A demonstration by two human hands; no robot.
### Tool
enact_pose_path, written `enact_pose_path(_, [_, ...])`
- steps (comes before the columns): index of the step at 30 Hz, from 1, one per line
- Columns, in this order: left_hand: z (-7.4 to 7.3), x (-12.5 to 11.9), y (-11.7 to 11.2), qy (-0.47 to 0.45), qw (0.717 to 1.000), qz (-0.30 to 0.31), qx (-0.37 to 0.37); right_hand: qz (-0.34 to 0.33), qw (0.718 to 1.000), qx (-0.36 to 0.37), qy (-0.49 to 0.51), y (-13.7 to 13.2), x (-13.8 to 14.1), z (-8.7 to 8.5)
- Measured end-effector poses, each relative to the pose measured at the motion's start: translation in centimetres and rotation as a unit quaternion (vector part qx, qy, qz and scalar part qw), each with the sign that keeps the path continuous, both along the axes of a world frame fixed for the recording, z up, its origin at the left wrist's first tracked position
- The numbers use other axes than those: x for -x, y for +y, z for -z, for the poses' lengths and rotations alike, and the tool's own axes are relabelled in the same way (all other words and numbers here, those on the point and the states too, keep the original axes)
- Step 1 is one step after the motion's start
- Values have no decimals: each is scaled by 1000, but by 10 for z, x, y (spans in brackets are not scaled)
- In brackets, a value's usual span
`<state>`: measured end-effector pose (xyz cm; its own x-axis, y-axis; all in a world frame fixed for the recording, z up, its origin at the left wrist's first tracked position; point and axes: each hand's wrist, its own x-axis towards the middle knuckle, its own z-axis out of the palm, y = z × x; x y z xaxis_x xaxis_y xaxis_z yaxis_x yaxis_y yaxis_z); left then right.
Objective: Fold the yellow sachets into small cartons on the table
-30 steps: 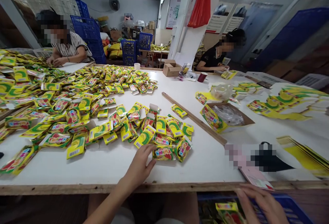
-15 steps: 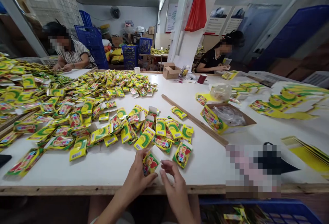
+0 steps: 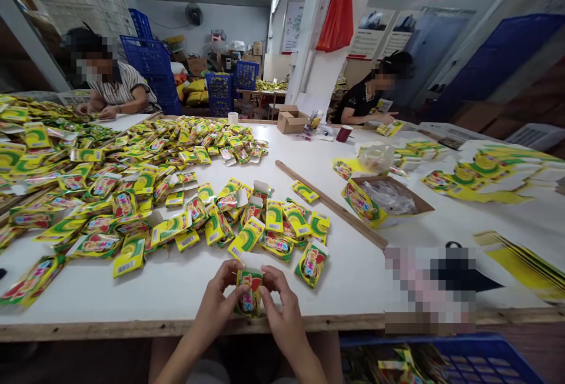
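Between both hands, close to the table's front edge, a small yellow-green printed carton (image 3: 249, 294) stands upright with its white top flap raised. My left hand (image 3: 220, 296) grips its left side, thumb on the printed front. On the right side, my right hand (image 3: 280, 301) has its fingers at the upper edge and its thumb against the front. Just beyond lies a loose pile of similar small cartons (image 3: 274, 217), some with white flaps sticking out. One single carton (image 3: 311, 263) rests to the right of my hands.
A wooden strip (image 3: 331, 203) lies across the white table (image 3: 176, 296). Right of it stands an open display box (image 3: 366, 204) holding clear plastic. A blue crate (image 3: 481, 354) sits below the front edge. Two people work across the table, one at the left (image 3: 126, 90), one at the right (image 3: 359, 99).
The carton has turned from tilted to upright, its front now facing me. My right hand has moved left and closed onto its side. The view has shifted slightly.
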<state>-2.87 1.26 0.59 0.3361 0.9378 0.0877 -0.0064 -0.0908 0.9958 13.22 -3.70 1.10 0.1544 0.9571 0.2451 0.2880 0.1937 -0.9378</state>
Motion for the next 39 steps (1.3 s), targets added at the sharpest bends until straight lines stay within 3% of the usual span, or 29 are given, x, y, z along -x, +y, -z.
enact_pose_path(5, [1,8,4,-4,1000,-7,20,-53,998,16,-42,13,0,-10])
enact_pose_path(9, [3,6,6,-4,999,-42,-5,-54,997,4,-62,25,-1,-20])
enact_pose_path(13, [5,0,6,-50,996,-71,-8,-21,999,-21,-30,28,3,-13])
enact_pose_path(16, [5,-2,5,-50,997,-50,-13,12,999,-28,11,26,3,-2])
enact_pose_path(22, [-7,-1,3,42,993,-33,-104,-55,997,-43,-17,21,0,-4])
enact_pose_path(33, [-18,-8,4,47,995,-75,-44,19,999,2,-38,27,8,-11])
enact_pose_path(39, [-18,-10,6,41,995,-84,-45,13,1000,17,-6,30,9,-14])
